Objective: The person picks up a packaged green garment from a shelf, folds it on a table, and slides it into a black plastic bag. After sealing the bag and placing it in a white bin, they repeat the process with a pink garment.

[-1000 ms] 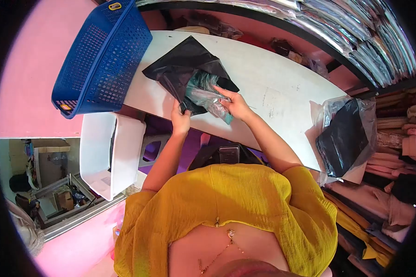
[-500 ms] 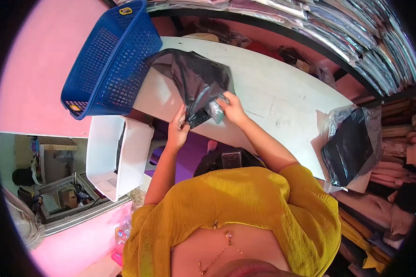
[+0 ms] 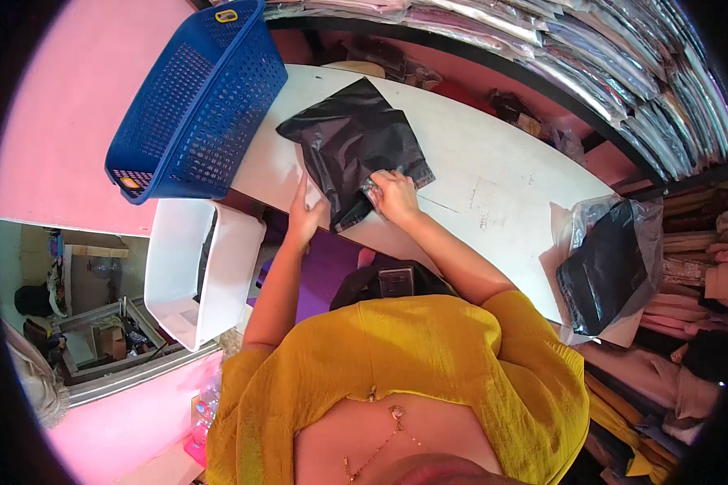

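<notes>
A black plastic mailing bag (image 3: 352, 133) lies spread and creased over the white table, its near corner reaching the front edge. My right hand (image 3: 395, 196) is closed on the bag's near edge, where a silvery-grey strip shows under the fingers. Just left of the bag is my left hand (image 3: 305, 214), fingers stretched out and thumb apart, close to the bag's left edge. Whether it touches the bag is hard to see.
On the white table (image 3: 477, 162), a clear plastic packet of black bags (image 3: 603, 271) sits at the right. A blue perforated basket (image 3: 198, 121) stands at the left above a white bin (image 3: 226, 271). Wrapped garments (image 3: 607, 56) fill the shelf behind; folded clothes (image 3: 679, 307) are stacked at right.
The black bag has been laid flatter and spread wider to the right. My left hand has come off its near edge, while my right hand has shifted slightly nearer along it.
</notes>
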{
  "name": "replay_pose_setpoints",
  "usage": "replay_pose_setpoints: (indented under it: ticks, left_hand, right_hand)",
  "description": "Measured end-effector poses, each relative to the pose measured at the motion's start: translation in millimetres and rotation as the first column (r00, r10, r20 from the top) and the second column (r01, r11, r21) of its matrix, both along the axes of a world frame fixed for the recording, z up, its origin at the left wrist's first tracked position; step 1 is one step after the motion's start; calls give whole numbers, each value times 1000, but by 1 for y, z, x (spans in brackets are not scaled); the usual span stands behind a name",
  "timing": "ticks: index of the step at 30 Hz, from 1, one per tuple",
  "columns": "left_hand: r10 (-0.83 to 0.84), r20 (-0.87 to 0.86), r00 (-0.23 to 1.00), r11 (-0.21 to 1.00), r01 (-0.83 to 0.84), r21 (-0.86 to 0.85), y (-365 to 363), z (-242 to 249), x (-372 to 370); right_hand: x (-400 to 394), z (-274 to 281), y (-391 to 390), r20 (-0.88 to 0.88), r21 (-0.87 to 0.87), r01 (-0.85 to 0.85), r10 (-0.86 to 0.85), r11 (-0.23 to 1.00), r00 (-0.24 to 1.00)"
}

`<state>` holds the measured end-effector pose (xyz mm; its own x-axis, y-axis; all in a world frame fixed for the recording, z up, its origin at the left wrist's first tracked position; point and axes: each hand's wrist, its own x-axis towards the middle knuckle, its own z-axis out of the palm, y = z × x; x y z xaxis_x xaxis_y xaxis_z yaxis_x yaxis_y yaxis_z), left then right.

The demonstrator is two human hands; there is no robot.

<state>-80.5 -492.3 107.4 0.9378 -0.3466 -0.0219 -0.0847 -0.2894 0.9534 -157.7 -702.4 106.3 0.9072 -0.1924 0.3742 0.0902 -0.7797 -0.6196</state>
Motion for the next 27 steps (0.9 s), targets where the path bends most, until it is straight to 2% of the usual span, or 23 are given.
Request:
replay_pose_setpoints:
  ticks: [1, 5, 7, 8, 10, 11, 12, 13, 14, 17, 18, 20, 21, 22, 24, 26, 27]
  left_hand:
    - [-23, 327, 945, 996, -8, 93, -6, 9, 7]
    - [-325, 586, 742, 897, 47, 439, -48, 58, 57]
    - [-471, 538, 699, 846, 186, 499, -80, 73, 75]
    - [-477, 537, 695, 845, 194, 499, -95, 75, 81]
    - [-698, 409, 588, 643, 261, 720, -122, 75, 92]
    - [-705, 410, 578, 640, 271, 719, -134, 72, 96]
    - [-751, 369, 547, 586, 296, 754, -146, 66, 99]
    - [-793, 327, 514, 530, 318, 786, -156, 60, 102]
    - [-800, 330, 500, 528, 327, 784, -162, 53, 103]
    - [-895, 119, 430, 259, 285, 923, -181, 44, 103]
    - [-903, 118, 414, 255, 294, 921, -188, 49, 99]
    - [-914, -77, 398, 101, 408, 907, -198, 65, 89]
    - [-920, -11, 392, 201, 495, 846, -199, 65, 82]
    - [-925, -16, 381, 192, 502, 844, -201, 65, 75]
    - [-980, 53, 193, 178, 718, 673, -203, 70, 60]
    - [-985, 110, 130, 168, 653, 738, -194, 90, 41]
    - [-945, 261, 198, 326, 642, 694, -184, 87, 36]
  right_hand:
    - [-2, 2, -3, -52, -15, -35, 34, 999, 998]
    - [-13, 8, -13, -61, -33, -121, 119, 992, 991]
    - [-21, 6, -16, -49, -63, -151, 148, 987, 988]
    - [-25, 5, -18, -39, -93, -179, 176, 979, 984]
    - [-32, 11, -21, -67, -116, -191, 184, 975, 981]
    - [-36, 14, -23, -115, -117, -240, 227, 964, 967]
    - [-39, 15, -27, -161, -117, -287, 267, 951, 950]
    - [-42, 11, -27, -119, -101, -287, 274, 953, 954]
    - [-46, 10, -29, -120, -105, -270, 257, 957, 959]
    - [-56, 14, -32, -101, -122, -274, 262, 954, 960]
    - [-60, 16, -33, -106, -122, -257, 244, 959, 964]
    - [-66, 18, -35, -67, -157, -266, 259, 951, 964]
    - [-68, 17, -37, -70, -154, -252, 244, 955, 967]
    - [-70, 17, -38, -80, -166, -252, 242, 953, 967]
    - [-73, 15, -37, -95, -175, -251, 238, 952, 967]
    - [-73, 15, -35, -117, -107, -147, 135, 983, 984]
    - [-71, 10, -34, -80, -91, -105, 98, 990, 992]
